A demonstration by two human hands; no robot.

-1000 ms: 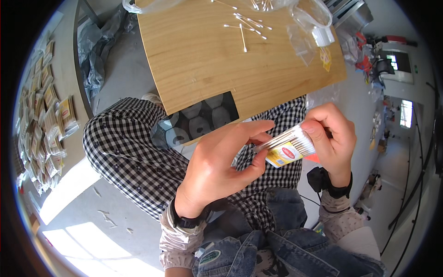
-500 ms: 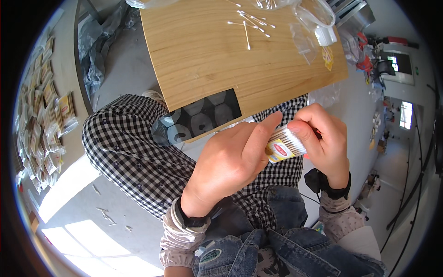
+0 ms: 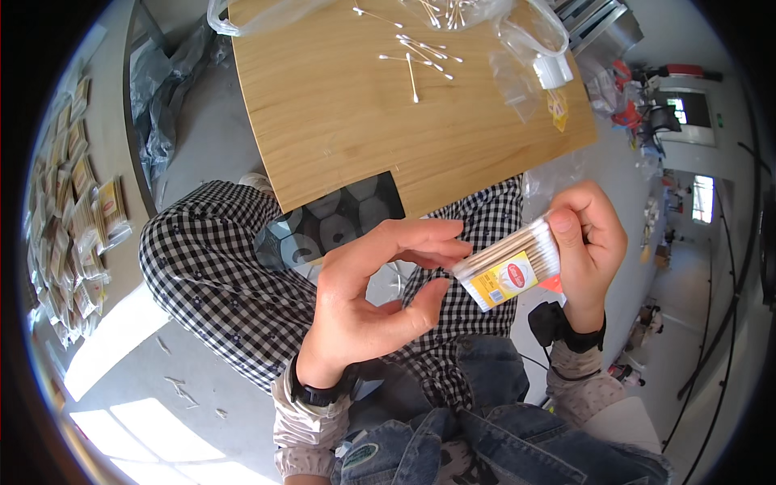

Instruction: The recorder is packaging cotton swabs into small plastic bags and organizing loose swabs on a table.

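Observation:
A small pack of cotton swabs (image 3: 511,273) with a yellow, white and red label is held up over my lap. My right hand (image 3: 594,250) grips its right end, the thumb pressed over the white swab tips. At the pack's left end is my left hand (image 3: 347,299), its thumb and fingers apart in a C shape. The left fingertips come close to the pack's corner; whether they touch it I cannot tell.
Loose cotton swabs (image 3: 414,79) lie on the wooden table (image 3: 323,121) ahead, with a clear plastic bag (image 3: 529,28), a white cap (image 3: 553,71) and a yellow label (image 3: 558,109). Many bagged packs (image 3: 81,210) cover a surface at far left. Several swabs (image 3: 182,392) litter the floor.
My left hand has come away from the pack and its fingers have spread. The pack now shows its whole label, and my right hand has shifted slightly right with it.

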